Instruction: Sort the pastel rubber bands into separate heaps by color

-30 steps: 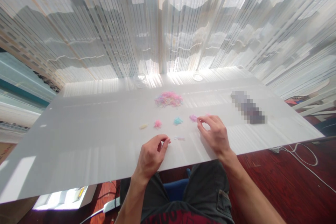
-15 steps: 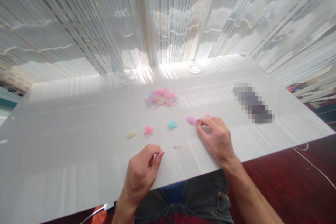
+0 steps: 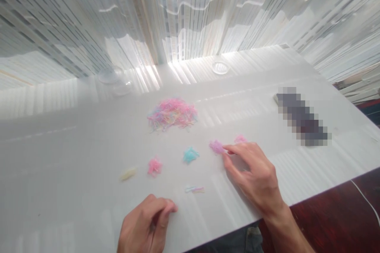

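My right hand (image 3: 252,174) reaches to a small lilac pile (image 3: 216,146) of thin pieces, its index fingertip at the pile's right edge. A gap shows between its thumb and index finger. My left hand (image 3: 147,221) is at the table's near side, thumb and index finger pressed together; anything between them is too small to make out. Several thin blue and lilac pieces (image 3: 194,189) lie between the hands. A turquoise pile (image 3: 190,155), a pink pile (image 3: 154,167) and a pale yellow pile (image 3: 128,174) form a row leftward. Another pink pile (image 3: 240,138) sits behind my right hand.
A larger mixed heap (image 3: 173,114) of pastel pieces lies farther back on the white table (image 3: 74,158). A clear round dish (image 3: 220,67) and a clear lid-like piece (image 3: 122,87) stand near the curtain (image 3: 190,16). A blurred-out dark object (image 3: 303,116) lies at right.
The view has moved closer and lower over the table. My right thumb and index finger have parted beside the lilac pile. My left hand keeps its pinch.
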A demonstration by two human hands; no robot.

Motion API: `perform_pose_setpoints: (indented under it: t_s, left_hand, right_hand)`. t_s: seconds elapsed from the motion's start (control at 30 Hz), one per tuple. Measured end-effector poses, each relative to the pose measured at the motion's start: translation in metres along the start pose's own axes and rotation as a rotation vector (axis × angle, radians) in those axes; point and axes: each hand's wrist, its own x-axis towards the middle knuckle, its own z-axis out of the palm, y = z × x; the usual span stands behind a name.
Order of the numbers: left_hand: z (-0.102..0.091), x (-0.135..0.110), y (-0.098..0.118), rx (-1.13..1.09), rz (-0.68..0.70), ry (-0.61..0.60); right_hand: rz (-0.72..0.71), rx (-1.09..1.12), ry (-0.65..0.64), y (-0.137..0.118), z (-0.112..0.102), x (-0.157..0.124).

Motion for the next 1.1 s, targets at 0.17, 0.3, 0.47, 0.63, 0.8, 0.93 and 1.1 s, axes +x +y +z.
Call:
perform_pose_setpoints:
  t_s: [0.17, 0.3, 0.47, 0.63, 0.8, 0.93, 1.1]
  left_hand:
    - [0.003, 0.001, -0.001, -0.003, 0.004, 0.037]
    - [0.005, 0.005, -0.003, 0.048, 0.077, 0.043]
    - [0.007, 0.008, -0.005, 0.015, 0.151, 0.021]
    - [0.009, 0.007, -0.009, -0.013, 0.108, 0.000]
    - [0.008, 0.007, -0.006, 0.060, 0.075, 0.036]
    - [0.011, 0.011, -0.003, 0.222, 0.153, 0.034]
    - [0.020, 0.014, -0.002, 0.319, 0.176, 0.026]
  right_hand:
    - [-0.020, 0.003, 0.074, 0.000, -0.003, 0.003]
    - [-0.062, 0.034, 0.134, -0.001, -0.004, 0.003]
    - [-0.140, 0.155, 0.044, -0.022, 0.000, -0.009]
    - [-0.239, 0.229, -0.125, -0.040, 0.017, -0.024]
    - [-0.252, 0.153, -0.172, -0.035, 0.029, -0.027]
    - [-0.262, 0.139, -0.183, -0.032, 0.031, -0.027]
    - [-0.278, 0.113, -0.193, -0.031, 0.035, -0.025]
